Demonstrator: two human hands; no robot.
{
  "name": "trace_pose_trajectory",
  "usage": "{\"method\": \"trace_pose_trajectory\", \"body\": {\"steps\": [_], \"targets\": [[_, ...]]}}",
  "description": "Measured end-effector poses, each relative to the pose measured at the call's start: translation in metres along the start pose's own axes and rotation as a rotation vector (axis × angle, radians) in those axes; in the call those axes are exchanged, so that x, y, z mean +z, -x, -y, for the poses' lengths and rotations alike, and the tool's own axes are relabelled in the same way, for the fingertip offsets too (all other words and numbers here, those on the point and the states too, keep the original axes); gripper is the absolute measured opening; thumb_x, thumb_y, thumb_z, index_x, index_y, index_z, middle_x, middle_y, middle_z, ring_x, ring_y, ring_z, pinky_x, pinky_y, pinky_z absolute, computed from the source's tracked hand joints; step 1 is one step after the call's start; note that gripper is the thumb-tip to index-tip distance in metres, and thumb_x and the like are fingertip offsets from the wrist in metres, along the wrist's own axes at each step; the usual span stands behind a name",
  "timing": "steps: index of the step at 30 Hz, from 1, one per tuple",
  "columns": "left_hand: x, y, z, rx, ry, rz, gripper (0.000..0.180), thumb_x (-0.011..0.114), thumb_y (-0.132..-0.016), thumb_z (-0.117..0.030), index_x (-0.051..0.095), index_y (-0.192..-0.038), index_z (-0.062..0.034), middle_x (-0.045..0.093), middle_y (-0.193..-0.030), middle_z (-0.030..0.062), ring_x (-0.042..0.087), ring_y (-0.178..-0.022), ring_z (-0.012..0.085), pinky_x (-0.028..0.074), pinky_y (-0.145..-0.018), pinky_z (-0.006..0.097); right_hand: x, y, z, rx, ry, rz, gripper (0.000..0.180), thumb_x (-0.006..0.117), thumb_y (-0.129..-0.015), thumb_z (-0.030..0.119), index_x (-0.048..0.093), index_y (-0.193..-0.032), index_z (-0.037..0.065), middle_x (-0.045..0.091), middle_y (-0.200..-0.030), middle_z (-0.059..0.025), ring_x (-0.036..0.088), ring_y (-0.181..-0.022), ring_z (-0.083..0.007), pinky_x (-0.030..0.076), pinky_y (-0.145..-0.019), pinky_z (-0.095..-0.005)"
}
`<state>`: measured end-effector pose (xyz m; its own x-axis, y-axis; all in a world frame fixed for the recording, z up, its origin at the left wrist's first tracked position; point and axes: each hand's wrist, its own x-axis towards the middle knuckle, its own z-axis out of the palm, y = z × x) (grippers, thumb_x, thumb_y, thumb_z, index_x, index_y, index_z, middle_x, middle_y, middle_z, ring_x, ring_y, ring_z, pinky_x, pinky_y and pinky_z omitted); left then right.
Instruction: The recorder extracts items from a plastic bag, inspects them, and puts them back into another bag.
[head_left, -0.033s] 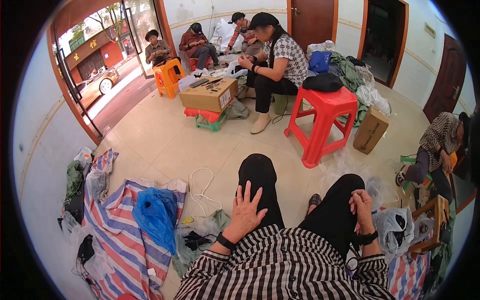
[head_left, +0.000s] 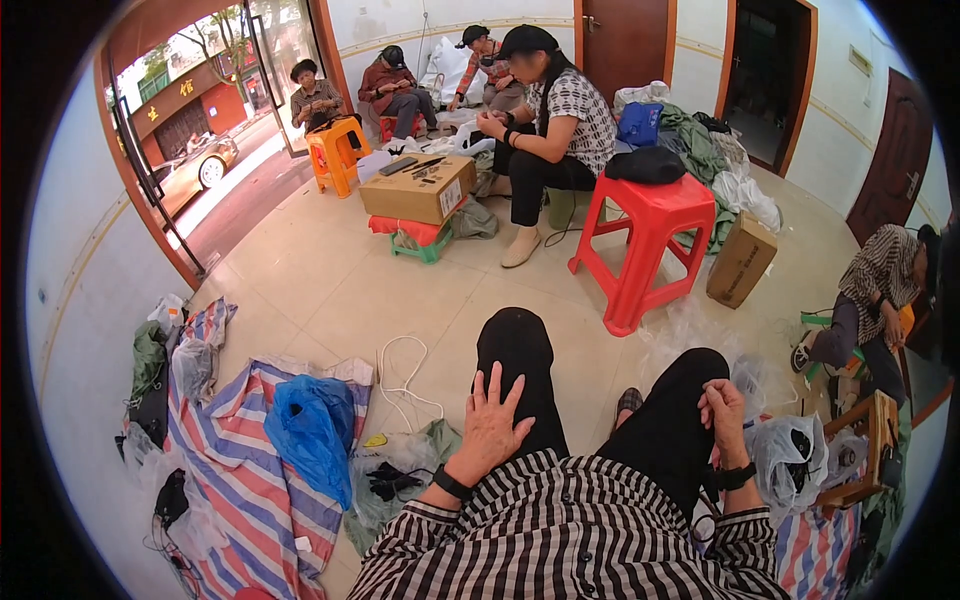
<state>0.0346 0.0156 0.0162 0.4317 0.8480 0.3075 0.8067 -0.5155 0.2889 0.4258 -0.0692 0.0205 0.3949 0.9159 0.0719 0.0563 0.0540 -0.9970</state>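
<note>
My left hand [head_left: 495, 418] lies flat on the left thigh of my black trousers [head_left: 515, 345], its fingers spread and nothing in it. Over my right thigh, my right hand [head_left: 722, 410] is loosely curled, fingers bent in, and no object shows in it. Nearest to the left arm is a clear plastic bag with black items [head_left: 392, 482] on the floor. Beside the right wrist sits another clear bag holding black pieces [head_left: 790, 465].
A striped sheet [head_left: 235, 430] with a blue plastic bag [head_left: 310, 420] spreads at left, near a white cord [head_left: 405, 380]. Ahead stand a red stool [head_left: 650, 235] and a cardboard box [head_left: 418, 190] holding small dark items. Several people sit around; a wooden frame [head_left: 865, 450] is at right.
</note>
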Motion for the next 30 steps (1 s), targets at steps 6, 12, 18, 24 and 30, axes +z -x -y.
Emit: {"method": "trace_pose_trajectory", "body": {"steps": [6,12,18,24,30], "targets": [[-0.0007,0.0001,-0.0002,0.009,0.016,-0.008,0.068,0.062,-0.081,-0.037,0.035,-0.139,-0.0139,0.016,-0.148,0.023,0.021,-0.131,0.0485,0.029,-0.101,0.053,-0.0014,0.0,-0.0013,-0.001,0.004,-0.004,0.012,0.051,-0.093,0.015,0.056,-0.095,0.005,0.058,-0.067,-0.0035,0.05,-0.044,-0.0061,0.036,-0.037,-0.017],[0.0014,0.0015,0.0008,0.008,0.028,-0.031,0.067,0.063,-0.079,-0.035,0.037,-0.138,-0.0141,0.017,-0.148,0.0217,0.022,-0.13,0.0485,0.03,-0.099,0.054,-0.0001,-0.0005,-0.0007,-0.001,0.004,-0.009,0.011,0.051,-0.092,0.015,0.056,-0.094,0.005,0.058,-0.066,-0.0032,0.049,-0.044,-0.006,0.035,-0.037,-0.0171],[0.0014,0.0007,0.0016,0.003,0.007,-0.004,0.068,0.061,-0.082,-0.038,0.034,-0.14,-0.0152,0.014,-0.148,0.0219,0.02,-0.131,0.048,0.03,-0.1,0.054,0.0017,0.0004,0.0026,-0.001,0.007,-0.014,0.011,0.051,-0.092,0.013,0.057,-0.094,0.005,0.058,-0.067,-0.003,0.049,-0.044,-0.0057,0.035,-0.037,-0.0173],[0.001,-0.0007,0.0,0.016,0.033,-0.037,0.066,0.063,-0.08,-0.036,0.038,-0.138,-0.0146,0.017,-0.148,0.0212,0.022,-0.13,0.0481,0.03,-0.1,0.054,-0.0002,0.0001,0.0011,-0.001,-0.001,-0.011,0.011,0.05,-0.092,0.013,0.056,-0.095,0.005,0.058,-0.068,-0.0033,0.049,-0.044,-0.0057,0.035,-0.038,-0.0172],[0.0002,-0.0006,0.0001,0.033,0.021,0.002,0.069,0.061,-0.081,-0.038,0.034,-0.14,-0.0144,0.014,-0.148,0.0211,0.019,-0.132,0.0471,0.029,-0.101,0.055,0.0005,-0.002,-0.0012,0.003,0.013,-0.013,0.011,0.05,-0.093,0.013,0.056,-0.095,0.005,0.058,-0.068,-0.0032,0.049,-0.044,-0.0058,0.035,-0.037,-0.0174]]}}
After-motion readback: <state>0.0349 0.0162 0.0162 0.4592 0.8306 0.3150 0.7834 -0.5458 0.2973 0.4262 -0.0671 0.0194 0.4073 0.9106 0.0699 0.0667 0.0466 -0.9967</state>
